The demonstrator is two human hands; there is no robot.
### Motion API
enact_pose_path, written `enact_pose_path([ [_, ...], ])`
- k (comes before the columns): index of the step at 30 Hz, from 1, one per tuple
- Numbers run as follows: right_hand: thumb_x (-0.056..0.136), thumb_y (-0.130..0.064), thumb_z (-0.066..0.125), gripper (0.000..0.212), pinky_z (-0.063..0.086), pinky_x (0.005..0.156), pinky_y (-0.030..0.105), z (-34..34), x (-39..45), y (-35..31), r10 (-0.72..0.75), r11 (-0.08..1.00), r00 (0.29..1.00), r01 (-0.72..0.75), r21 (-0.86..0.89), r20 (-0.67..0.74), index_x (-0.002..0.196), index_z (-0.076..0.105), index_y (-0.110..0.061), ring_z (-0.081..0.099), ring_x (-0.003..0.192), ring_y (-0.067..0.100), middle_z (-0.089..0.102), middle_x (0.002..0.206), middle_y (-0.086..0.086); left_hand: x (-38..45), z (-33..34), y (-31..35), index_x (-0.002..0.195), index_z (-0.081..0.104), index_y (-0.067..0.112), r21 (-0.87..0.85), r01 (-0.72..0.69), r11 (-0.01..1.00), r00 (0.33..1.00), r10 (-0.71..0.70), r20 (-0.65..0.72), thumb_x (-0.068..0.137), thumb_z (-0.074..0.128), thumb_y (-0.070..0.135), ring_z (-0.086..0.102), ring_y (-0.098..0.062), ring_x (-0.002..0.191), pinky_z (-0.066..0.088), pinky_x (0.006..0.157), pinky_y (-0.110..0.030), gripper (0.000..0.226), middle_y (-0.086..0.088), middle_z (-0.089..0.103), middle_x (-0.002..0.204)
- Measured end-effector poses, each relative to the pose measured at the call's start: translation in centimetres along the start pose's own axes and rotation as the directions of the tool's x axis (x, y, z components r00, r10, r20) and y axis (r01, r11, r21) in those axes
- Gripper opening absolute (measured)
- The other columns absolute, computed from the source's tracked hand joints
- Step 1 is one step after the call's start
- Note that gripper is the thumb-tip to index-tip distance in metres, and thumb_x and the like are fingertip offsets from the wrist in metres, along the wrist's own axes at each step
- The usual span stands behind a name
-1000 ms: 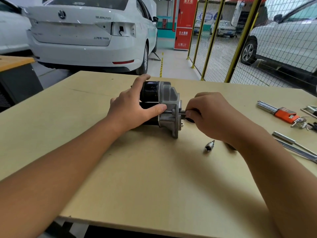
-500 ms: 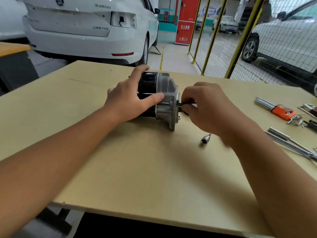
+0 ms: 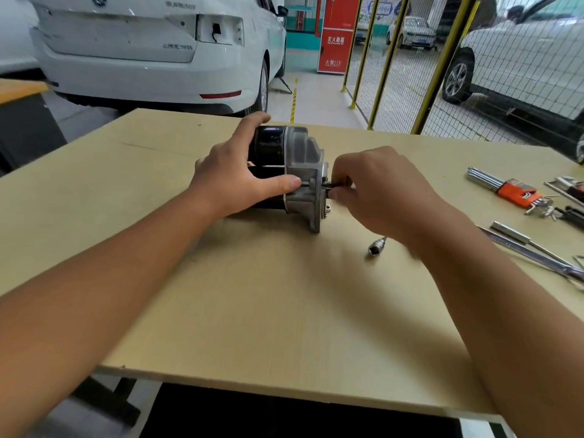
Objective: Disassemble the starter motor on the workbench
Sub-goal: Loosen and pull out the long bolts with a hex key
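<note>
Lying on its side near the middle of the pale wooden desk [image 3: 284,311], the starter motor [image 3: 294,172] is pointing its black cylindrical body toward the person's left and its grey cast-metal nose housing toward the right. The left hand [image 3: 234,178] is gripping the black body: its fingers are wrapping over the far top edge while the thumb is stretching along the near side, its tip reaching the seam where black meets grey. The right hand [image 3: 379,191] is sitting just beside the housing's flange, its fingers curling and pinching a thin dark tool or bolt [image 3: 335,184] that is sticking out of the flange; which of the two it is cannot be told, since the hand is covering most of it. On the desk just below the right wrist a small metal socket bit [image 3: 376,246] is lying on its own, apart from the motor. Further toward the right edge a set of hex keys in an orange holder [image 3: 512,192] is resting, and nearer the viewer a long metal ratchet handle and extension [image 3: 534,251] are lying beside each other at a slant. Beyond the desk a white car [image 3: 151,49] is standing with its rear toward the camera, a red cabinet [image 3: 336,33] is standing behind it, and a yellow-framed wire fence [image 3: 410,58] is running along the right side.
</note>
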State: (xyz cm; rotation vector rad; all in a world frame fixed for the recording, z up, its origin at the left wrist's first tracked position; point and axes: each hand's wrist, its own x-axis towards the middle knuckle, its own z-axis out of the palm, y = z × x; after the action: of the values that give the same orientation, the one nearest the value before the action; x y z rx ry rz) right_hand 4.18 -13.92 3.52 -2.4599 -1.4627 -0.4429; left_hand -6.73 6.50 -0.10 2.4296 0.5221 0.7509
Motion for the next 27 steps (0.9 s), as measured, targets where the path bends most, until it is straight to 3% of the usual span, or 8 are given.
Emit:
enact_pose_path([
  [5,0.096,-0.021,0.064,0.008,0.051,0.068,0.037,-0.1,0.0,0.1,0.004,0.993,1.0,-0.002,0.115,-0.013,0.091,0.07,-0.021,0.056,0.077,0.026,0.06,0.075,0.0,0.0,0.2,0.1,0.147,0.027,0.05,0.014,0.022,1.0,0.999,-0.021,-0.027,0.058,0.061,0.092,0.061,-0.029,0.115,0.048,0.103,-0.057,0.104,0.009,0.062,0.13],
  [11,0.1,-0.012,0.055,0.019,0.049,0.078,0.04,0.3,0.3,0.1,-0.028,0.996,0.999,0.025,0.088,0.028,0.094,0.073,-0.009,0.055,0.086,0.027,0.055,0.09,0.006,0.0,0.0,0.2,0.147,0.026,0.052,0.0,0.035,0.999,0.999,-0.035,-0.004,0.051,0.067,0.092,0.061,-0.029,0.118,0.047,0.104,-0.058,0.112,0.008,0.061,0.132],
  [16,0.096,-0.021,0.062,0.011,0.053,0.069,0.041,0.0,0.0,-0.2,-0.035,0.999,0.999,0.035,0.03,-0.018,0.092,0.072,-0.019,0.058,0.084,0.028,0.058,0.091,-0.001,-0.2,0.0,0.3,0.149,0.022,0.052,0.035,0.032,0.999,0.999,-0.032,0.003,0.049,0.066,0.093,0.062,-0.028,0.119,0.046,0.105,-0.058,0.117,0.01,0.06,0.13],
  [20,0.098,-0.023,0.061,0.009,0.052,0.072,0.042,0.1,0.0,0.0,-0.031,0.996,0.999,0.032,0.085,-0.011,0.097,0.07,-0.022,0.059,0.085,0.028,0.061,0.09,0.0,-0.1,0.1,0.0,0.151,0.018,0.049,0.049,0.026,0.998,0.999,-0.025,-0.028,0.062,0.055,0.096,0.062,-0.03,0.116,0.043,0.104,-0.059,0.107,0.006,0.063,0.133],
  [23,0.097,-0.02,0.061,0.013,0.051,0.075,0.041,0.2,0.1,0.2,-0.02,0.987,1.0,0.021,0.16,-0.007,0.097,0.073,-0.019,0.057,0.085,0.027,0.06,0.087,0.004,0.0,0.2,0.1,0.15,0.019,0.049,0.042,0.031,0.999,0.999,-0.03,-0.036,0.062,0.055,0.093,0.062,-0.03,0.115,0.045,0.102,-0.058,0.105,0.008,0.061,0.125],
  [27,0.096,-0.008,0.055,0.015,0.05,0.074,0.043,1.0,0.3,-0.5,-0.001,0.996,0.999,-0.003,0.09,0.047,0.089,0.068,-0.008,0.056,0.083,0.031,0.051,0.089,0.006,0.1,0.0,0.2,0.15,0.021,0.05,0.043,0.034,0.998,0.999,-0.033,-0.024,0.059,0.056,0.094,0.061,-0.03,0.118,0.045,0.103,-0.058,0.107,0.006,0.062,0.133],
])
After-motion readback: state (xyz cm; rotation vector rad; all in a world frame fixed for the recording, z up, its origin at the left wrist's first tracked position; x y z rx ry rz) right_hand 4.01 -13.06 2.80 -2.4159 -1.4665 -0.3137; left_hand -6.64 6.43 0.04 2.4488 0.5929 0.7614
